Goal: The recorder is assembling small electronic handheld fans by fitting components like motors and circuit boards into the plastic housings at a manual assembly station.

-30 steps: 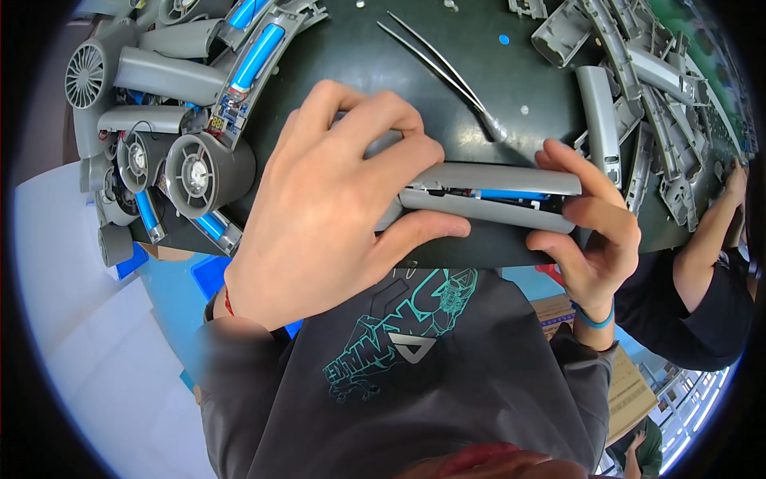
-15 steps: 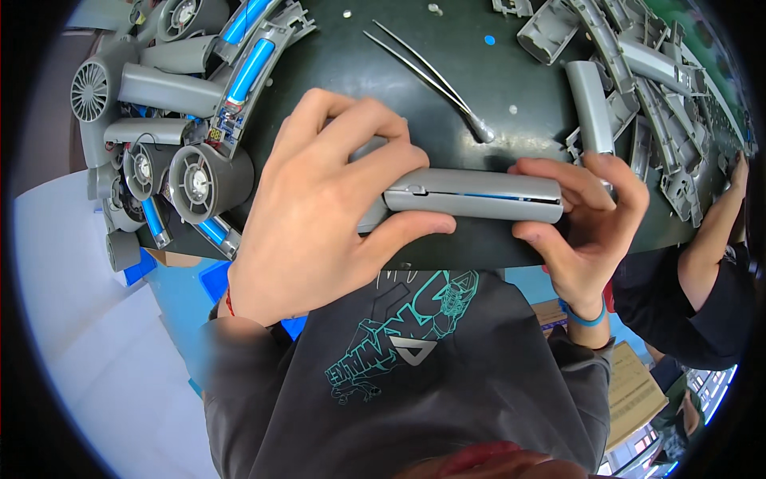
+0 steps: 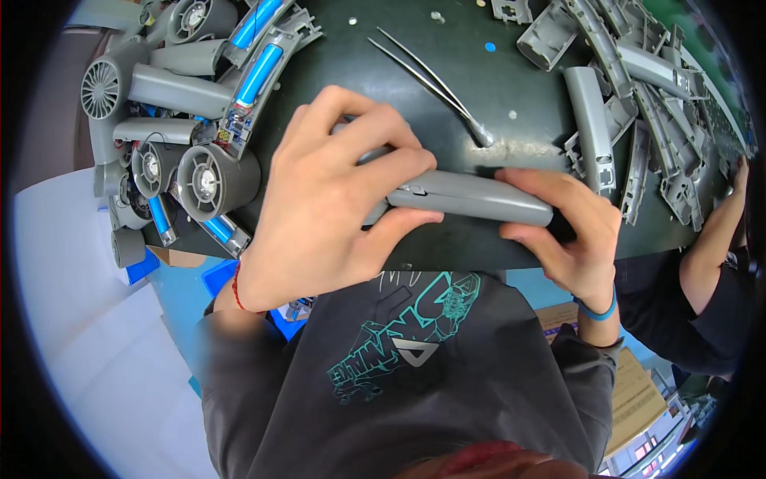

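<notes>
Between my hands, above the near part of the dark table, a grey handheld fan [image 3: 479, 198] lies sideways with its smooth handle toward the right. My left hand [image 3: 323, 195] is closed round its left end, thumb below and fingers above; that end is mostly hidden under the hand. A small notch shows in the handle beside my left fingertips. My right hand [image 3: 578, 235] grips the handle's right end, fingers on the far side and thumb on the near side. Beyond the handle lie metal tweezers [image 3: 435, 84], their tips pointing away to the left.
Partly built grey fans [image 3: 222, 182] with blue batteries [image 3: 259, 76] are heaped at the left. Grey casing halves [image 3: 590, 128] pile up at the right. A blue dot [image 3: 490, 47] lies at the back. Another person's arm [image 3: 712, 223] reaches in at the far right.
The long gap along the handle, with blue showing inside, is no longer visible; the handle has turned slightly. My right fingers have moved left onto its end.
</notes>
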Action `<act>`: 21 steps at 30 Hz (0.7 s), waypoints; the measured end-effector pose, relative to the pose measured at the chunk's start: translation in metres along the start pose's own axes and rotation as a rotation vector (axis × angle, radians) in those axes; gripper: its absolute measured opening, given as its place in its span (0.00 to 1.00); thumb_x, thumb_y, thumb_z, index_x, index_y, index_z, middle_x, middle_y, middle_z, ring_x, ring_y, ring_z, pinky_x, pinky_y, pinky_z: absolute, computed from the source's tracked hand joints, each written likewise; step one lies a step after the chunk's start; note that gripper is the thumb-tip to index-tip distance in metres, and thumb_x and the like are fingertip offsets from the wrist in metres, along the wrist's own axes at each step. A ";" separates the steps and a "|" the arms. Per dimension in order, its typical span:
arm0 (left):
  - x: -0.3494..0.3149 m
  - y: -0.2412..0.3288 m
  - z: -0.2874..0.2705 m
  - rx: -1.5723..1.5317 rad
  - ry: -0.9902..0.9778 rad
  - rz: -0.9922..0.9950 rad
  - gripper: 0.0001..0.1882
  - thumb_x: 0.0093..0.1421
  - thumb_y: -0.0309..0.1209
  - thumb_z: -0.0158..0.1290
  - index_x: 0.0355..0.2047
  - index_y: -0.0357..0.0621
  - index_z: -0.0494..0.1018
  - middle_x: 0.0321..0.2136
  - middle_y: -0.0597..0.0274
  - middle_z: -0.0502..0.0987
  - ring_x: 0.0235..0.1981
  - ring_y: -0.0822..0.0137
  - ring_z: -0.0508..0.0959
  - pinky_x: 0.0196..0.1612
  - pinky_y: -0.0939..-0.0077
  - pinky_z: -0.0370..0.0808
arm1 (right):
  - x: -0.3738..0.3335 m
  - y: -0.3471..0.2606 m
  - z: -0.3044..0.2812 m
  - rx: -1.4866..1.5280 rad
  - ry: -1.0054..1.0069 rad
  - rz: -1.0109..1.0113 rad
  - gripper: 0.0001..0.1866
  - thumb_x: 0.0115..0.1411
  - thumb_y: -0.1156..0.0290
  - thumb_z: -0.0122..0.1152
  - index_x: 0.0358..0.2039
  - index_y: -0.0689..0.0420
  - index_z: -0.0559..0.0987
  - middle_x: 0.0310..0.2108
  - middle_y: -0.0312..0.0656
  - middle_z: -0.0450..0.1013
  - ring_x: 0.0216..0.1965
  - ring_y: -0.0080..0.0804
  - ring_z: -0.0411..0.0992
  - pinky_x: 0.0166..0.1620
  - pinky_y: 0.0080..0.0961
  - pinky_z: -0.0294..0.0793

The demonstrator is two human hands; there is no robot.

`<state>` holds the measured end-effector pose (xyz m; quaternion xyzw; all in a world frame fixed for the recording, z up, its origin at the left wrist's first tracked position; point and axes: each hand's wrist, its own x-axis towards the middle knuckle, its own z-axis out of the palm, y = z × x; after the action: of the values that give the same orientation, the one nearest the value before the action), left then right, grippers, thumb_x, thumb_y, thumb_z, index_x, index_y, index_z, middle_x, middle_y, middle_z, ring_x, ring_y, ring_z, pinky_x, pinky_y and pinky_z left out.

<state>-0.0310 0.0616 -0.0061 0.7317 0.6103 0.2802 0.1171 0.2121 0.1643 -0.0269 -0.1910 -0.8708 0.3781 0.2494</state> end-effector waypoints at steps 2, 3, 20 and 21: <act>0.000 -0.001 0.000 -0.003 -0.001 0.002 0.21 0.36 0.33 0.71 0.34 0.43 0.83 0.33 0.64 0.79 0.40 0.56 0.73 0.41 0.63 0.73 | 0.002 0.002 0.001 -0.028 0.001 -0.040 0.23 0.51 0.71 0.76 0.45 0.67 0.79 0.38 0.51 0.82 0.38 0.45 0.82 0.44 0.28 0.79; 0.000 -0.001 -0.001 -0.008 -0.004 0.006 0.21 0.36 0.33 0.70 0.34 0.43 0.82 0.34 0.64 0.79 0.40 0.56 0.73 0.41 0.63 0.73 | 0.001 0.002 0.002 -0.024 -0.001 -0.044 0.23 0.51 0.71 0.76 0.45 0.67 0.79 0.38 0.51 0.82 0.38 0.45 0.82 0.44 0.28 0.79; -0.024 0.016 0.033 -0.467 0.384 -0.187 0.54 0.35 0.32 0.79 0.63 0.39 0.64 0.59 0.51 0.64 0.59 0.56 0.69 0.61 0.63 0.67 | -0.005 -0.042 -0.015 0.997 -0.187 0.847 0.24 0.70 0.69 0.56 0.63 0.65 0.66 0.28 0.44 0.78 0.27 0.23 0.77 0.30 0.19 0.76; -0.020 0.018 0.027 -0.484 0.319 -0.183 0.52 0.35 0.31 0.78 0.62 0.40 0.65 0.58 0.51 0.65 0.58 0.55 0.69 0.60 0.63 0.67 | -0.001 -0.043 -0.017 0.968 -0.325 0.896 0.25 0.70 0.69 0.55 0.64 0.65 0.65 0.26 0.41 0.77 0.24 0.21 0.75 0.28 0.19 0.74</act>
<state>-0.0031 0.0428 -0.0247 0.5711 0.6000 0.5173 0.2154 0.2166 0.1457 0.0157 -0.3409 -0.4669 0.8160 -0.0080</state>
